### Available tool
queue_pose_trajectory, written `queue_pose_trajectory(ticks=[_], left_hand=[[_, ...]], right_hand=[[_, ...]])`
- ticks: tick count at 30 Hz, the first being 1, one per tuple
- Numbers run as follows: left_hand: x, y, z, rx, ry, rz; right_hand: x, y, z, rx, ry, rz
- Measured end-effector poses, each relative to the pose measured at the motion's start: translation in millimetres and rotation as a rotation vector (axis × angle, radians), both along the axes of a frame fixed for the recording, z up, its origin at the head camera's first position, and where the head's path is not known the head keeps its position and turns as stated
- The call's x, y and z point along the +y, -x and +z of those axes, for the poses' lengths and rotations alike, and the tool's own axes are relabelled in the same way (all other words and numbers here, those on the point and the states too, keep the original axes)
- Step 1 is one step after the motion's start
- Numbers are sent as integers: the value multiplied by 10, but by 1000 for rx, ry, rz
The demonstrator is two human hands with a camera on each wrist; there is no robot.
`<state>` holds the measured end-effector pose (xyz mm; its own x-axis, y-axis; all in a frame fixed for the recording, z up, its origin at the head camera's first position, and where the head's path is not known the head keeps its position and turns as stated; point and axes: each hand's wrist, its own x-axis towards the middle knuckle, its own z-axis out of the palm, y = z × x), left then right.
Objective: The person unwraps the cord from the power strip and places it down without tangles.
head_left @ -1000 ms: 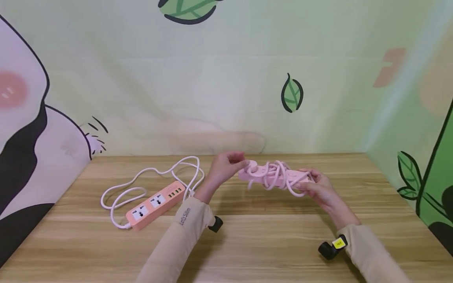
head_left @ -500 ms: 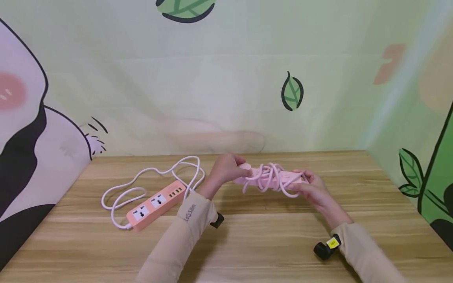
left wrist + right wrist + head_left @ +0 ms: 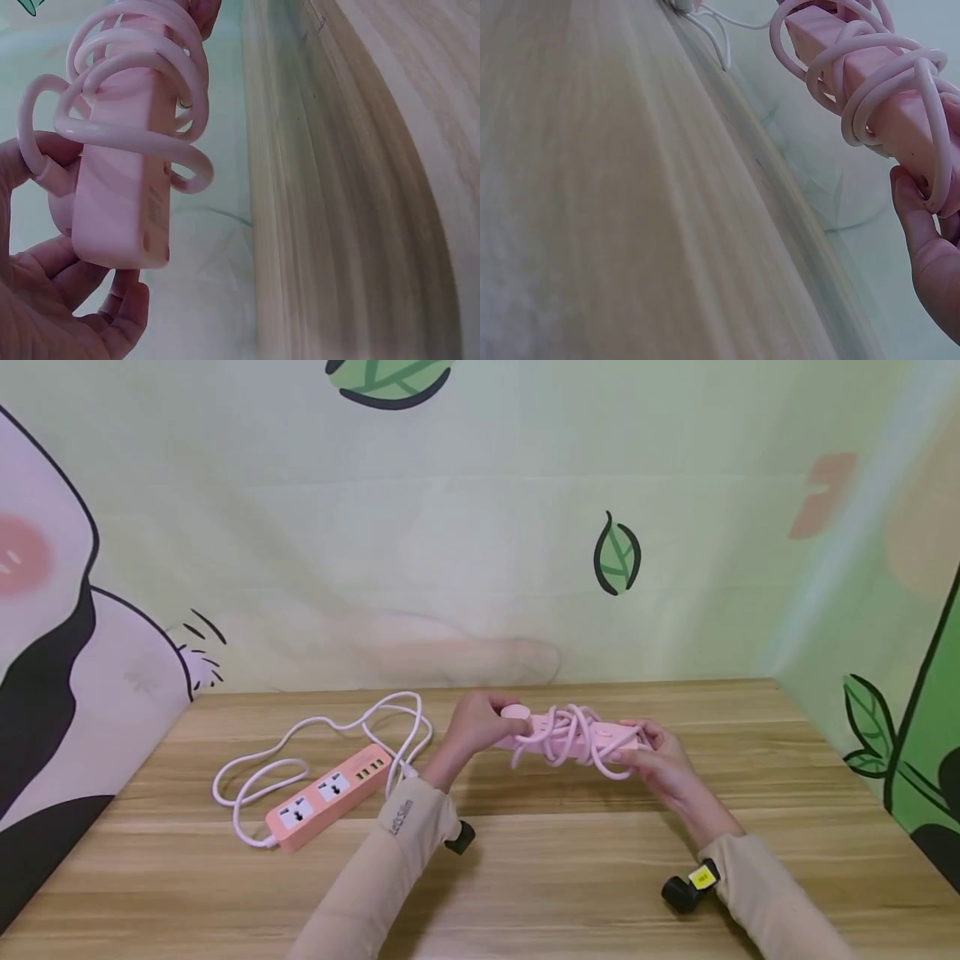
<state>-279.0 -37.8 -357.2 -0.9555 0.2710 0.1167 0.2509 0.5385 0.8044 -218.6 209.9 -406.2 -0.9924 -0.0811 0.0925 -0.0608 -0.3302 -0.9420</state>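
Pink power strip (image 3: 577, 739), cord-wrapped, held above the table (image 3: 525, 877); left hand (image 3: 474, 727) and right hand (image 3: 663, 760) grip its ends.

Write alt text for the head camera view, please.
Two hands, left hand and right hand, hold a pink power strip wrapped in its cord above a wooden table. An orange power strip lies to the left.

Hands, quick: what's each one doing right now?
Left hand: grips one end of the pink power strip wrapped in its cord.
Right hand: grips the other end.
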Motion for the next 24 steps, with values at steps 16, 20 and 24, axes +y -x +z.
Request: queue_pose_trajectory(ticks=[16,20,24], left_hand=[[-52,-101,-40,80,24,-7],[-101,-77,-10,24,-58,-106],[-207,-55,4,-90,-167,-254]], right_hand=[[4,-50,35,23,-79,-18],[35,-58,21,45,-23,25],[72,-67,2,72,30,45]])
